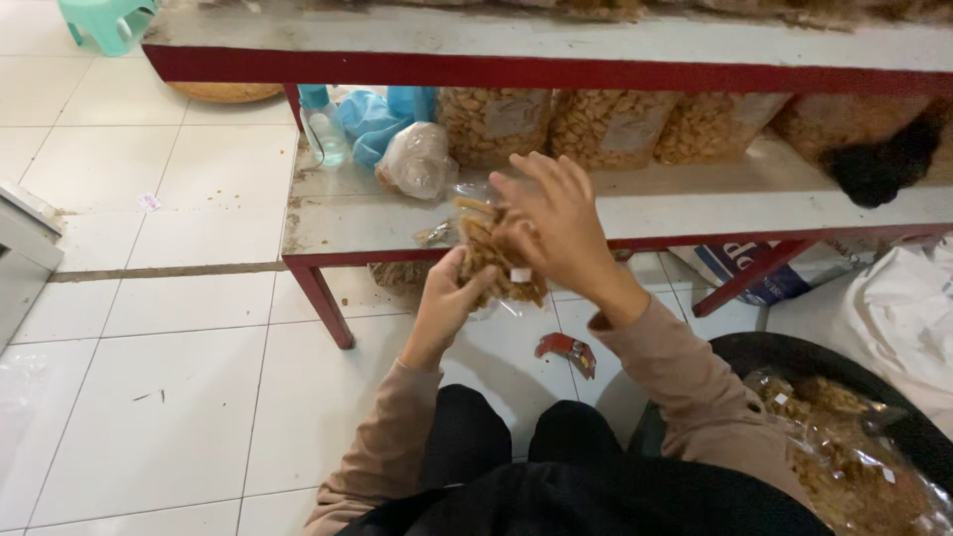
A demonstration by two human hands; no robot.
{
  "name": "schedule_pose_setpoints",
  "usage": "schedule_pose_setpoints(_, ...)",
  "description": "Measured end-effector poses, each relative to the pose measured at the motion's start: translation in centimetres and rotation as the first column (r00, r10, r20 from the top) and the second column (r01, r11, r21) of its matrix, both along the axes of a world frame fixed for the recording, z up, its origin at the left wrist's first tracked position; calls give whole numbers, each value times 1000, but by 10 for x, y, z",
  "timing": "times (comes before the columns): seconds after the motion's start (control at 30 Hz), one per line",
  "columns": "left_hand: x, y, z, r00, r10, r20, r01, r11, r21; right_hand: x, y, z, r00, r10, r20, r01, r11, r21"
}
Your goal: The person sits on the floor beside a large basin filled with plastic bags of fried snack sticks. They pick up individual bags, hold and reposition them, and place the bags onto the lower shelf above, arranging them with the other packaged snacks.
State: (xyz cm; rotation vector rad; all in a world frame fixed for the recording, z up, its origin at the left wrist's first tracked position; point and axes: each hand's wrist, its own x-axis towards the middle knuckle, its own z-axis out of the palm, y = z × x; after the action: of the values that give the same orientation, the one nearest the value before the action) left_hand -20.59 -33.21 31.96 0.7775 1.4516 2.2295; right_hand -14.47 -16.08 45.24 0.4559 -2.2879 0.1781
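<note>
Standing beside the seated person, I see first, far left, a teal plastic stool [107, 20] on the white tiled floor [169, 397], and the corner of a grey machine [25, 243] at the edge. Next comes the low red-framed shelf [328, 223], with a clear spray bottle [326, 127], some blue cloth [375, 121] and a knotted bag [417, 159] at its left end.

In front of the shelf, the left hand [445, 303] is closed around the lower side of a small clear packet of brown fried snacks [496, 256], thumb pressed against it. The right hand [561, 223] lies over the packet's top and right side, fingers spread rather than clenched, touching the plastic. The packet is held in the air just before the shelf edge. It looks filled; whether its mouth is closed I cannot tell.

Below, a scrap of red wrapper [568, 350] lies on the tiles. Behind the hands, large filled bags [606, 124] of the same snack are lined up on the shelf. At far right, a black tub [794, 352] holds many small packets [844, 447], so a good share seems already packed.
</note>
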Motion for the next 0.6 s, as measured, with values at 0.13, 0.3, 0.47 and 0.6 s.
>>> schedule_pose_setpoints(0.13,-16,-12,17,969,246,-7,-240,954,178,30,-43,-8,993,-41,-114,84,913,398)
schedule_pose_setpoints(0.3,-11,-33,69,984,126,122,-161,930,332,26,-55,14,956,75,-285,84,857,508)
schedule_pose_setpoints(0.47,-19,-79,120,1000,24,14,-28,881,473,-50,-41,73,912,113,-395,1,960,279)
schedule_pose_setpoints(0.6,-17,-88,104,976,216,-5,-197,900,390,-156,-25,127,888,151,-435,-96,985,145)
